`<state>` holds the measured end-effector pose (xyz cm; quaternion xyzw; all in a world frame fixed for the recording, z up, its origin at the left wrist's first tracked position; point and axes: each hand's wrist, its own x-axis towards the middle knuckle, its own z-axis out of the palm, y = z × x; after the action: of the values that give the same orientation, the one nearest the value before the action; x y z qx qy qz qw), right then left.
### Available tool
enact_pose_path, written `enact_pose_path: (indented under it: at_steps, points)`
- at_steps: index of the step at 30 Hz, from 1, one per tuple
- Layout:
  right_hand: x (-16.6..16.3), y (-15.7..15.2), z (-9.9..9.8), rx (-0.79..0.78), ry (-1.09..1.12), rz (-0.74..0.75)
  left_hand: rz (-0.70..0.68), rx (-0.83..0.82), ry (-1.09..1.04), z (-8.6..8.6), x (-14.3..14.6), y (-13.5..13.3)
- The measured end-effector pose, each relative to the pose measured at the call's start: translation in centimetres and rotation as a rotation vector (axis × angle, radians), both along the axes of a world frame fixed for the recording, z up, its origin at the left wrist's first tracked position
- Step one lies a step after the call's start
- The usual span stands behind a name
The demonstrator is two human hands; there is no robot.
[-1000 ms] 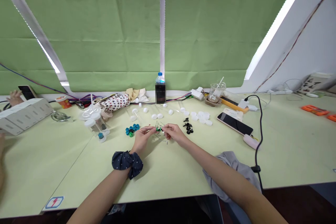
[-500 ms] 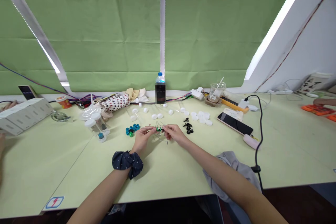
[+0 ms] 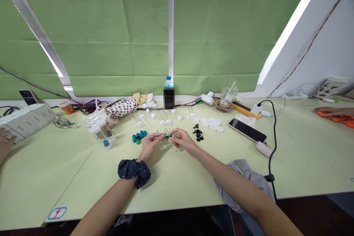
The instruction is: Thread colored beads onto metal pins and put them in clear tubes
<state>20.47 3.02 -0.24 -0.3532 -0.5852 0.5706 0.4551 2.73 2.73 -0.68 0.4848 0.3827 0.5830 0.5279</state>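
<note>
The left hand (image 3: pixel 149 145) grasps a small green piece (image 3: pixel 167 136) between thumb and fingertips, just above the tabletop (image 3: pixel 177 188) and in front of the person. The right hand (image 3: pixel 184 141) meets it from the other side, thumb and forefinger bent at its right end; the part is so small here that I cannot tell whether they pinch it or only touch it. Thin wires (image 3: pixel 169 147) show around and below the green piece, between the two hands.

Just left of the left hand sits a cluster of glossy blue balls (image 3: pixel 139 135), with a bright green ball (image 3: pixel 138 142) at its near edge. To the right of the right hand lies a loose group of black pieces (image 3: pixel 198 132), and beyond them are flat white caps (image 3: pixel 212 123). A phone (image 3: pixel 247 131) lies farther right. A dark dotted scrunchie (image 3: pixel 134 170) circles the left wrist. At the far right edge, another person's hand (image 3: pixel 336 111) rests over orange objects (image 3: pixel 345 120)
</note>
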Motion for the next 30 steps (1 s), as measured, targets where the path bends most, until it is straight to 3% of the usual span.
enact_pose_path:
  at_steps: [10,19,30]
  points:
    - [-0.1,0.2,-0.2,-0.024,-0.015,-0.015,-0.015,0.002,-0.003,-0.2,-0.1,0.1]
    - [0.0,0.0,0.1,-0.029,-0.052,-0.02,0.039,-0.044,-0.018,0.7,0.3,-0.5]
    - [-0.1,0.2,-0.2,-0.054,-0.069,-0.037,0.01,0.012,0.036,0.4,0.1,-0.3]
